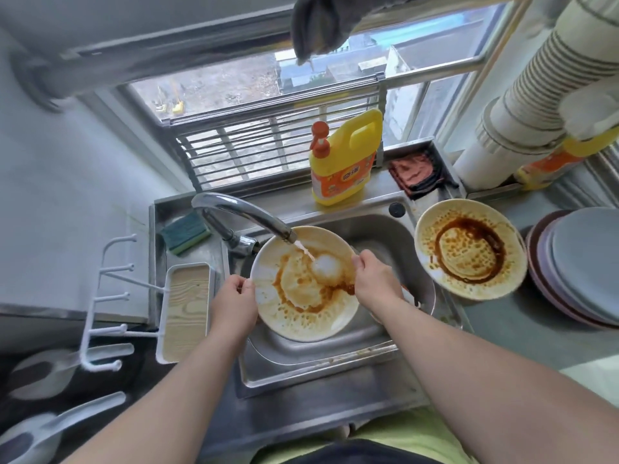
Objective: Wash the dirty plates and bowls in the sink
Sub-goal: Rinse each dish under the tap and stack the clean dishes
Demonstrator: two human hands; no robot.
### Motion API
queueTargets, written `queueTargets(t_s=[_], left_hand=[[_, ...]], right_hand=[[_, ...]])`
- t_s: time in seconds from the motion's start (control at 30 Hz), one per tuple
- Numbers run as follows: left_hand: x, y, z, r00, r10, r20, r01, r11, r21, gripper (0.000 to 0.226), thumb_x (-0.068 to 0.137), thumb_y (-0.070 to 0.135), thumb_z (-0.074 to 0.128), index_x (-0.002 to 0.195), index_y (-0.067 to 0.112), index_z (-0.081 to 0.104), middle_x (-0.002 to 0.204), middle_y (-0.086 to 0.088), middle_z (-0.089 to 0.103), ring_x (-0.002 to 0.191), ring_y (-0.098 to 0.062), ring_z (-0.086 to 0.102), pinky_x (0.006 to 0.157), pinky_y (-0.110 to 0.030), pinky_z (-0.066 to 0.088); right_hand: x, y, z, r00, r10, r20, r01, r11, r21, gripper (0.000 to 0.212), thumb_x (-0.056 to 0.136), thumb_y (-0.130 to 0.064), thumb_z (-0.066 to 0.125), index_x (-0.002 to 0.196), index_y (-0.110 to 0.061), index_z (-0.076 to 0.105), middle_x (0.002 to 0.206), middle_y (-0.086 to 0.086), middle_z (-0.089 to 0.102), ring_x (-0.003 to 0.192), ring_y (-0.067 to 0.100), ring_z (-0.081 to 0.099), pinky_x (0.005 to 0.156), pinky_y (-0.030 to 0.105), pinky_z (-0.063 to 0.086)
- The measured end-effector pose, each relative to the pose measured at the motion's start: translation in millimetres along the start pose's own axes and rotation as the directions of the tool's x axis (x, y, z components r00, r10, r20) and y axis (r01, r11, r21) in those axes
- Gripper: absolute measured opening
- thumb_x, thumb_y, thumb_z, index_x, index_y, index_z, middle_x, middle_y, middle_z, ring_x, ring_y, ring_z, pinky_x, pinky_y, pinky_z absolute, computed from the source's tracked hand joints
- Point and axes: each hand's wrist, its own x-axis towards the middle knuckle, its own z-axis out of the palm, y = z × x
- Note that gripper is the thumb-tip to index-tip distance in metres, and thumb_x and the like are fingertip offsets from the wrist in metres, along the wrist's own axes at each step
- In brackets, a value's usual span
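Note:
A white plate (301, 316) smeared with brown sauce is held over the steel sink (321, 366), under the faucet (241, 216). Water runs from the spout onto the plate's middle. My left hand (234, 303) grips the plate's left rim. My right hand (375, 279) grips its right rim. A second dirty plate (469, 249), ringed with dark sauce, rests on the sink's right edge.
A yellow detergent bottle (345, 159) stands behind the sink. A green sponge (186, 232) lies at the sink's left corner. A stack of grey and purple plates (582, 269) sits at right. A white rack with a wooden tray (186, 313) stands at left.

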Motion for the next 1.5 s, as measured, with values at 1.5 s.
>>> queueTargets(t_s=[1.5], left_hand=[[8,76,0,0.998,0.048,-0.027,-0.055,0.777,-0.627,0.017,0.102,0.027,0.07,0.112,0.015,0.076,0.095,0.0,0.079,0.074,-0.008,0.07,0.066,-0.028,0.059]], right_hand=[[-2,-14,20,0.974,0.213,0.075,-0.219,0.807,0.548,0.034,0.113,-0.043,0.034,0.103,-0.021,0.057,0.106,0.009,0.069,0.069,0.026,0.076,0.056,0.028,0.059]])
